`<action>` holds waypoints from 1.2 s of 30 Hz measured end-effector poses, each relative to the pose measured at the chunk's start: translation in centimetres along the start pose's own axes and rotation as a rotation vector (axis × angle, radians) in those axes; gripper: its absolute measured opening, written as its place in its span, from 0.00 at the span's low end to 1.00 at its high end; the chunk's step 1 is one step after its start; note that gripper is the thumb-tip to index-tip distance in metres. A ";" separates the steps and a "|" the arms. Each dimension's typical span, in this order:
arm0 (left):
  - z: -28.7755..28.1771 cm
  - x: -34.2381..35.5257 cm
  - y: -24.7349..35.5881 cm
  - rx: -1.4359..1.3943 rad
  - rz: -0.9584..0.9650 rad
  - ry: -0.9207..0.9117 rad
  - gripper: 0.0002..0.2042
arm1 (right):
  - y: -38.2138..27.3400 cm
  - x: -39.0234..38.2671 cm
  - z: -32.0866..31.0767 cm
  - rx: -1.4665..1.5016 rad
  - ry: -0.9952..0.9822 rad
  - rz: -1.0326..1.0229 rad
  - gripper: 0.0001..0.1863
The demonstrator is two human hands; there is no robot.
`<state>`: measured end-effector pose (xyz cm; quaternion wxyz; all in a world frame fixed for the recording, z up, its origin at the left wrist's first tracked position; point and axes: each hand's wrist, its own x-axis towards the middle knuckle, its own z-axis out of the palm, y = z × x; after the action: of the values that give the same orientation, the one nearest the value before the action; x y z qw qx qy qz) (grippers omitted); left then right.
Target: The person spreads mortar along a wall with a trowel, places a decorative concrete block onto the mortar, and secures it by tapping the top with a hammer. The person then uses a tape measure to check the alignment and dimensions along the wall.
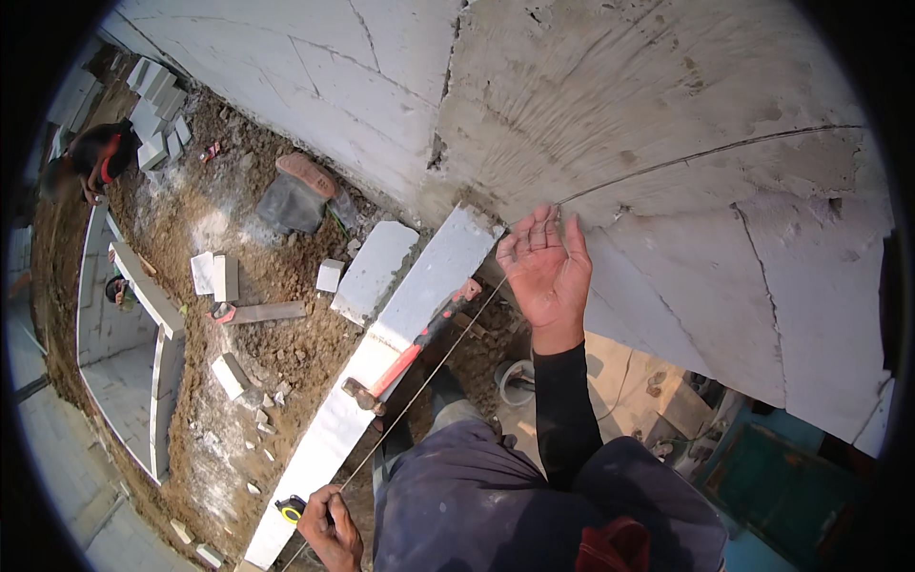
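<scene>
At the lower left, my left hand point(329, 529) has its fingers curled round a thin string point(440, 358). The string slants up from it toward my right hand point(551, 276). That hand is raised beside the rough wall point(610, 114), palm showing and fingers stretched out, the string passing behind or against it; which one I cannot tell. A low wall of white blocks point(338, 439) runs along my left. On its top lie a hammer point(405, 367) with a red handle and, right by my left hand, a yellow and black tape measure point(290, 509).
A saw point(262, 313) and loose white blocks point(226, 278) lie on the dirt. A bucket point(516, 382) stands below my right forearm. Farther left is another low block wall point(162, 400), with a bending person point(103, 157) at its far end. Stacked blocks point(157, 95) stand beyond.
</scene>
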<state>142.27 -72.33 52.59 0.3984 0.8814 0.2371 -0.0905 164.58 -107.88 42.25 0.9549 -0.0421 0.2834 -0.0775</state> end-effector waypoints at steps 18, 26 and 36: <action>-0.1 0.2 0.4 -0.040 -0.070 -0.039 0.05 | 0.4 0.2 2.3 0.121 0.056 0.110 0.07; 0.4 1.1 0.4 -0.077 -0.107 -0.033 0.05 | -0.3 -0.5 1.5 0.029 0.059 0.130 0.06; 0.5 1.3 0.0 -0.071 -0.070 -0.054 0.06 | -0.8 0.4 0.4 0.067 -0.040 0.163 0.05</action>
<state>143.42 -72.26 51.86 0.4322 0.8551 0.2602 -0.1198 165.04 -108.72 42.51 0.9644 0.0117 0.2640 -0.0079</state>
